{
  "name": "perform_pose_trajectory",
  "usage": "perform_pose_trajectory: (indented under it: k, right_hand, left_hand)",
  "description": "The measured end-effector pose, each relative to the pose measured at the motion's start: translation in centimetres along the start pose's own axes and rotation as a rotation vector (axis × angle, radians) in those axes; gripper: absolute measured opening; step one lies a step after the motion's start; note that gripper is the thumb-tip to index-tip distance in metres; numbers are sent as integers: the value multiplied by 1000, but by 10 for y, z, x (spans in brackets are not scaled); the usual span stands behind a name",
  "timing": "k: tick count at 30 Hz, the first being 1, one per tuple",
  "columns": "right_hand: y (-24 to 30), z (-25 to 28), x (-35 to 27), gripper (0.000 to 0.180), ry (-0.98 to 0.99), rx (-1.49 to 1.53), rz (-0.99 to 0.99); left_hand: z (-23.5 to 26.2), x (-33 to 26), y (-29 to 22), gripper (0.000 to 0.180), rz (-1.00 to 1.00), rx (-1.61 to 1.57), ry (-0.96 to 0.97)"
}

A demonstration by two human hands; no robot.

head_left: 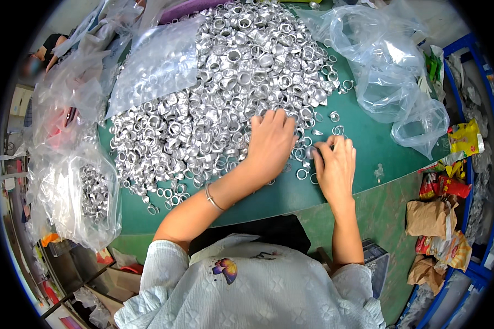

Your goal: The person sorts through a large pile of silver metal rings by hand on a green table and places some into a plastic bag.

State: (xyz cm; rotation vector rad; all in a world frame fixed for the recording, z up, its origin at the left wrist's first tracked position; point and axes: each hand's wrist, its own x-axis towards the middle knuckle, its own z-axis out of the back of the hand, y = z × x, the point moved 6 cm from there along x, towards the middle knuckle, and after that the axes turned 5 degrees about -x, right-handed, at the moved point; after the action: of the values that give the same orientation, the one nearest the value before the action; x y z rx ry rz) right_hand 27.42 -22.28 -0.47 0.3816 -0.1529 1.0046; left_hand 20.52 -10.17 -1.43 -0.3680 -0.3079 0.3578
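Note:
A broad heap of silver-coloured metal rings covers much of the green table. At the heap's near right edge, my left hand lies over the rings with its fingers curled down; its fingertips are hidden, and so is anything in them. Just right of it, my right hand is closed, with a ring that has a rounded, shiny top between thumb and fingers. Several loose rings lie on the table between and below the two hands.
A clear plastic bag lies over the heap's far left. Another bag holding rings hangs at the left edge. Crumpled clear plastic covers the far right. Blue shelving and brown paper bags stand at right. A person is at far left.

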Motion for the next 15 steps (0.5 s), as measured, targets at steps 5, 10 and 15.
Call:
perform_pose_trajectory:
  k: [5, 10, 15]
  right_hand:
    - [8, -9, 5, 20, 62, 16, 160]
    - [-9, -3, 13, 17, 13, 208, 61]
    - [-33, -4, 24, 17, 12, 1837, -640]
  left_hand:
    - [10, -4, 3, 28, -66, -28, -75]
    - [21, 6, 9, 27, -57, -58, -85]
    - [10, 40, 9, 32, -278, 35, -57]
